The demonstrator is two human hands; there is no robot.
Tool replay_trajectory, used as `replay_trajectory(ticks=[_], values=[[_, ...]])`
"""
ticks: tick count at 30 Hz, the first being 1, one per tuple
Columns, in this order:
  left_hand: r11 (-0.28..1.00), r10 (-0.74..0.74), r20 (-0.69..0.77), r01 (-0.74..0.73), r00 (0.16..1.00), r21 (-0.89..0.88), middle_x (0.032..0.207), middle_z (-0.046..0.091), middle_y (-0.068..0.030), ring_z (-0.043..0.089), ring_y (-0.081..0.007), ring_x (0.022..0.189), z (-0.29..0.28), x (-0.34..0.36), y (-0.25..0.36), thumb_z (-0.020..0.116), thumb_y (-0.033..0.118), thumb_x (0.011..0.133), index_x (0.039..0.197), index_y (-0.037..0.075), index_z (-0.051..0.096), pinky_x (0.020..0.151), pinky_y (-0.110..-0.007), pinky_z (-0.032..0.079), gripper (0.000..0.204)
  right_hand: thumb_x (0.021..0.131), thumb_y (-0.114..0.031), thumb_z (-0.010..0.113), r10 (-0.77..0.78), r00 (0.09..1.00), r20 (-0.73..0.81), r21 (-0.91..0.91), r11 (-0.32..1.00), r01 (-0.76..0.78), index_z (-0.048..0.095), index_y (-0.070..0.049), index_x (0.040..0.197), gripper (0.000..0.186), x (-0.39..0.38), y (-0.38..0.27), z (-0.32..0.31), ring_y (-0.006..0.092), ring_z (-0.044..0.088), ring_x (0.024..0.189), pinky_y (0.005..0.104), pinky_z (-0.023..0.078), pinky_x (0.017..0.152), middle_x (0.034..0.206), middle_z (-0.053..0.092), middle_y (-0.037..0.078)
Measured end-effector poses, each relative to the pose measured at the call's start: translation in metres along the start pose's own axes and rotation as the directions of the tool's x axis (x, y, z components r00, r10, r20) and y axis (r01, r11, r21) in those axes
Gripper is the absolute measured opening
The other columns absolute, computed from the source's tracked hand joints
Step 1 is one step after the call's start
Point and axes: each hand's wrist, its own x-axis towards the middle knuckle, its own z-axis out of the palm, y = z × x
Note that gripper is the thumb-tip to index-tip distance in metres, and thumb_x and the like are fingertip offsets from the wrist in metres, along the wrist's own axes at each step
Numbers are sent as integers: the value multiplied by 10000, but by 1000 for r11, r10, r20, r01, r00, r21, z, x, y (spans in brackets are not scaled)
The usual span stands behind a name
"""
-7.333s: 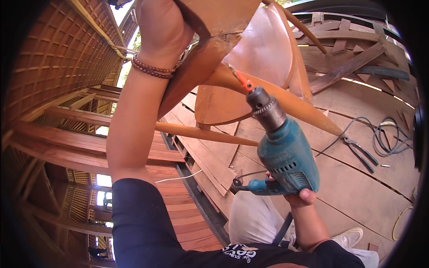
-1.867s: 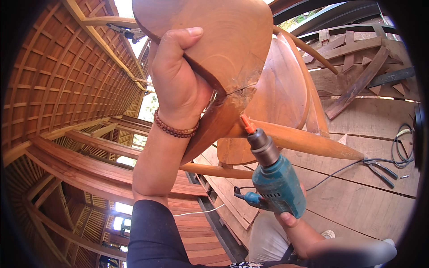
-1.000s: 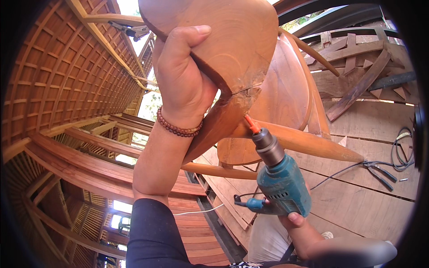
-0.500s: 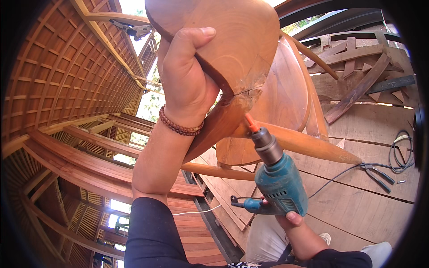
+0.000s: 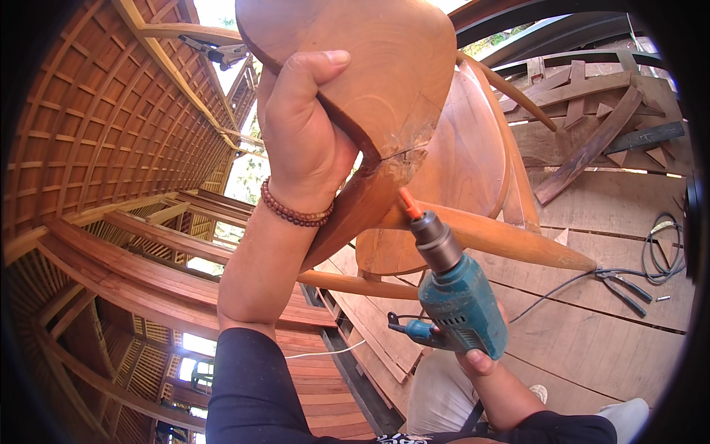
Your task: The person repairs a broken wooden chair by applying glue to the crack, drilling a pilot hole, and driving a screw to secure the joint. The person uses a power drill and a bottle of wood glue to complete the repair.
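My left hand (image 5: pixel 302 126) grips the edge of a curved, varnished wooden piece (image 5: pixel 373 48) of a chair, thumb over its face. Beside my fingers is a split, chipped joint (image 5: pixel 399 157) where this piece meets a tapered wooden member (image 5: pixel 344 222). Wrapped round the grip of a teal corded drill (image 5: pixel 458 303) is my right hand (image 5: pixel 484 370), thumb showing below the body. The drill's orange-collared bit (image 5: pixel 408 201) points up at the wood just below the crack; its tip is at the wood and hard to make out. Behind lie the chair's rounded panel (image 5: pixel 462 159) and legs (image 5: pixel 532 244).
On the plank floor (image 5: pixel 569 340) at right lie pliers (image 5: pixel 625 288), coiled cable (image 5: pixel 658 244) and a small cylinder (image 5: pixel 663 298). Wood offcuts (image 5: pixel 584 148) are piled at the upper right. A deck edge (image 5: pixel 362 399) and white cable (image 5: pixel 325 351) are below; timber roof framing (image 5: pixel 111 148) fills the left.
Since 7.3 seconds ago my left thumb has come over the piece's face and the bit has reached the wood. In the last second the drill has shifted only slightly left and up.
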Motion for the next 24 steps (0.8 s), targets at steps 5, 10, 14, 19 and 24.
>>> replay_trajectory(ticks=[5, 10, 14, 19, 24], values=[[1000, -8, 10, 8, 1000, 13, 1074, 632, -138, 611, -283, 1025, -2, 0, 0, 587, 117, 810, 1092, -43, 593, 951, -406, 471, 324, 694, -347, 778, 22, 1000, -10, 24, 999, -22, 350, 88, 1401, 935, -2, 2, -1, 320, 543, 1213, 435, 426, 1039, 1328, 513, 230], [1000, -25, 9, 25, 1000, 6, 1073, 633, -137, 610, -280, 1028, -1, -1, 1, 589, 119, 811, 1090, -44, 594, 954, -404, 468, 324, 697, -334, 777, -16, 1000, -1, 8, 1000, 16, 347, 89, 1404, 929, 0, 4, 2, 323, 540, 1218, 435, 425, 1040, 1331, 511, 236], [1000, -19, 12, 19, 1000, 15, 1076, 631, -136, 608, -278, 1030, -1, 0, 0, 592, 118, 811, 1089, -44, 592, 954, -404, 469, 323, 702, -319, 772, -117, 993, 37, -70, 990, 119, 338, 86, 1408, 923, 7, 2, 1, 322, 544, 1215, 430, 427, 1039, 1323, 517, 242], [1000, -25, 37, 25, 999, 0, 1073, 623, -132, 613, -271, 1018, -2, 0, 1, 593, 90, 811, 1115, -35, 579, 928, -400, 487, 329, 701, -303, 765, -231, 971, 64, -140, 961, 238, 329, 91, 1412, 922, 9, 5, -1, 314, 554, 1205, 416, 433, 1030, 1312, 528, 244], [999, -17, 29, 16, 999, 32, 1084, 630, -139, 607, -274, 1028, -3, 0, 0, 601, 121, 805, 1102, -48, 586, 957, -399, 467, 342, 701, -302, 763, -245, 966, 78, -146, 956, 254, 325, 95, 1414, 926, 11, 8, -4, 315, 562, 1195, 414, 434, 1025, 1305, 536, 243]])
